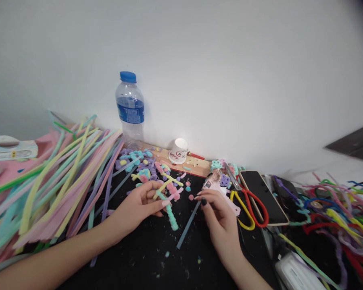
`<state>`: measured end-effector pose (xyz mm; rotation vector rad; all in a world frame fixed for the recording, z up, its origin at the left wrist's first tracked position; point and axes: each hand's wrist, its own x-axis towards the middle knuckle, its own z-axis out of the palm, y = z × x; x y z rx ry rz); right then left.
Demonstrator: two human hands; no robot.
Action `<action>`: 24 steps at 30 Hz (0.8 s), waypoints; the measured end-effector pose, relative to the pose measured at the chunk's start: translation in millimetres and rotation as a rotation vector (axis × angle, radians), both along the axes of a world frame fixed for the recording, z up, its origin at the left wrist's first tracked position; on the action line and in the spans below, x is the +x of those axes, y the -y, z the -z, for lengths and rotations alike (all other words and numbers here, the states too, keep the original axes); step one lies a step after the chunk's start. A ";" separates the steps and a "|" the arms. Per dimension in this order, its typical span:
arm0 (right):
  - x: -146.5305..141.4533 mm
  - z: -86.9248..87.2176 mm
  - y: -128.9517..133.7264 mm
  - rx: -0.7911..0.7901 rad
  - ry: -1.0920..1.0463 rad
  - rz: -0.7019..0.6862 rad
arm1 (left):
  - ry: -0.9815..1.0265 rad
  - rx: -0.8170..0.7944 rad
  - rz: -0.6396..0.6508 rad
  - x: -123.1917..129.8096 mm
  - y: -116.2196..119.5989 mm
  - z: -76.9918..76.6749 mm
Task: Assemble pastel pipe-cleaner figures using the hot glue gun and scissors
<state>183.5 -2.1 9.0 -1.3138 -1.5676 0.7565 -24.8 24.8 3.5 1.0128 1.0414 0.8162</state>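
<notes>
My left hand (145, 201) pinches a fuzzy pipe-cleaner figure (171, 217) between thumb and fingers. Its twisted mint stem points down, with yellow and pink pieces at the top. To the right, my right hand (219, 219) holds nothing that I can see; its index finger reaches toward a small pink fuzzy ball (190, 197), and its thumb has a dark nail. A grey-blue stick (187, 227) lies on the black surface just left of that hand. Behind its fingers is a pale pink object (226, 199), partly covered, whose kind I cannot make out.
Long pastel pipe cleaners (57, 181) are heaped at left. Finished fuzzy shapes (142, 163), a water bottle (130, 108) and a paper cup (179, 151) stand along the wall. Scissors (254, 205), a phone (264, 197) and colourful pipe cleaners (345, 217) lie at right.
</notes>
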 end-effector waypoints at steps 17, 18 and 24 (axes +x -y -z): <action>3.0 14.2 -13.8 0.147 0.422 -0.004 | 0.009 0.108 0.123 0.8 0.9 8.8; 3.2 14.6 -13.2 0.139 0.389 -0.006 | 0.009 0.104 0.127 0.5 0.8 9.1; 2.2 16.3 -11.0 0.132 0.333 -0.017 | -0.008 0.065 0.116 0.1 1.7 8.0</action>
